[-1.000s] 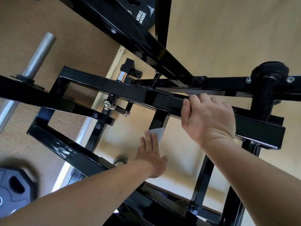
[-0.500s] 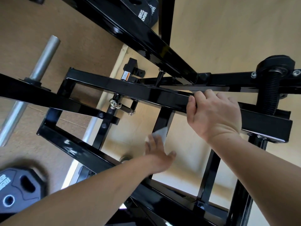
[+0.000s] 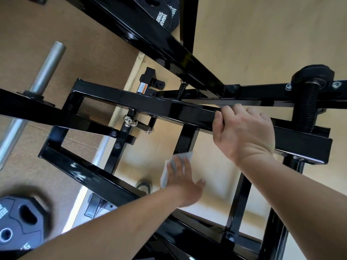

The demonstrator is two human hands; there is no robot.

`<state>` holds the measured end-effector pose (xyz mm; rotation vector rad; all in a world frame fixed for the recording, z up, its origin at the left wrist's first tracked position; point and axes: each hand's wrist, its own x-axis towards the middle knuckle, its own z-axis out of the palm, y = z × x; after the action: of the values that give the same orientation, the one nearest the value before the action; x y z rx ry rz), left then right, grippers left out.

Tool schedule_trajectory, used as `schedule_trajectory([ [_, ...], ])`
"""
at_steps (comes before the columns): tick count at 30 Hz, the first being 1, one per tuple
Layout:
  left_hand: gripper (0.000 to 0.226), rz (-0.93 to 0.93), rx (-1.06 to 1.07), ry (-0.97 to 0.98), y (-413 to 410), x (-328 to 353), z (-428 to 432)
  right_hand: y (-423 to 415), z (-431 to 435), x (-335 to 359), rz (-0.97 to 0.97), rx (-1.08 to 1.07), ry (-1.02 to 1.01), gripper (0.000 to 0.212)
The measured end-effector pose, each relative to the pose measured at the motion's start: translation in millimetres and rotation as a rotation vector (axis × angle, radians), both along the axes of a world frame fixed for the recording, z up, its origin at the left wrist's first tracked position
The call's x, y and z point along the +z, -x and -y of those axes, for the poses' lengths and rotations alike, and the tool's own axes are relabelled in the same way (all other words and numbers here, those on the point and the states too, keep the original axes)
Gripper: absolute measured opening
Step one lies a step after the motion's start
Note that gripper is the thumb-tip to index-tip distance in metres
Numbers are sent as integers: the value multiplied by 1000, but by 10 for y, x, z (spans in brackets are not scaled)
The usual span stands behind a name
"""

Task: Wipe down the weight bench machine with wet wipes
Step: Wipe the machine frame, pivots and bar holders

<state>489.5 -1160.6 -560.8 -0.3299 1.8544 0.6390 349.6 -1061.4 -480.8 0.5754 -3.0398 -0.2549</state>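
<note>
Weight bench machine frame (image 3: 84,171): glossy black square-tube steel, bolted at the joints, paint shiny w/ pale glare streaks, seen from above. Small orange-and-white warning sticker (image 3: 142,90) on a bracket just behind the long crossbar (image 3: 150,107).

Thin white wet wipe (image 3: 185,155): a slightly rumpled sheet, low in the middle of the frame, at the foot of the black upright post (image 3: 187,136) that drops from the crossbar. L hand (image 3: 183,184) lies flat on it, fingers straight & close together, thumb out to the side. Hand is blurred, so can't tell if the wipe touches the post or sits just beside it. R hand (image 3: 244,136) grips the crossbar from above: fingers curled over the far edge, thumb on the near face.

Counts:
- 2 hands, 1 wipe.
- 2 dark grey weight plates (image 3: 20,220): one low left on the tan mat (image 3: 28,44), other at top (image 3: 165,14) w/ white lettering, partly hidden by a rail.
- 1 silver metal sleeve (image 3: 47,68) sticking up at left.
- 1 black threaded screw w/ round knob (image 3: 308,107) near the crossbar's right end.

Pale wood floor (image 3: 262,34) under the frame's right side.
</note>
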Motion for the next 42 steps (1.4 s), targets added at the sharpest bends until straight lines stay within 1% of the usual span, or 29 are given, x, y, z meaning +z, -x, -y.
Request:
schedule_trajectory([
  [3,81,9,-33,29,-30,-10,-33,-6,14,2,-10,-4,2,49],
  [7,77,-186,11,-23,128,-208,170,6,8,10,-4,-6,7,49],
  [11,71,-349,-52,-75,289,-284,399,-3,20,5,5,-26,22,48],
  [14,71,-496,-60,-21,109,-236,318,-7,26,20,27,-21,7,49],
  [15,72,-516,-55,-8,40,-214,287,-6,26,20,28,-22,4,50],
  [18,77,-376,-14,-78,55,-238,296,3,14,26,35,-29,-7,51],
  [19,79,-361,15,-92,127,-261,319,1,10,25,34,-26,-9,52],
  [22,82,-399,132,-126,386,-402,394,-3,28,17,31,-22,-9,51],
  [24,82,-407,172,-132,449,-418,369,-4,26,6,30,-25,-6,49],
  [25,81,-398,167,-122,413,-396,338,-3,19,4,31,-22,-4,49],
  [27,81,-370,90,-65,236,-293,254,-5,5,12,26,-18,3,49],
  [29,82,-264,37,-1,36,-182,152,0,5,14,35,-14,-7,50],
  [31,81,-138,124,-9,4,-83,125,9,17,27,75,-20,-37,51],
  [32,77,-109,187,-33,50,12,145,6,23,46,95,-25,-46,52],
  [34,68,-171,334,-121,151,183,222,4,45,110,154,-44,-63,53],
  [36,62,-315,410,-210,231,390,300,46,47,174,271,-76,-60,56],
  [38,58,-418,478,-257,251,631,351,112,61,248,408,-69,1,58],
  [39,56,-440,512,-287,254,755,348,135,45,305,478,-64,80,56],
  [41,56,-476,507,-326,258,982,310,122,-71,469,583,-104,351,51],
  [42,57,-497,479,-335,262,1096,277,74,-187,568,578,-154,487,49],
])
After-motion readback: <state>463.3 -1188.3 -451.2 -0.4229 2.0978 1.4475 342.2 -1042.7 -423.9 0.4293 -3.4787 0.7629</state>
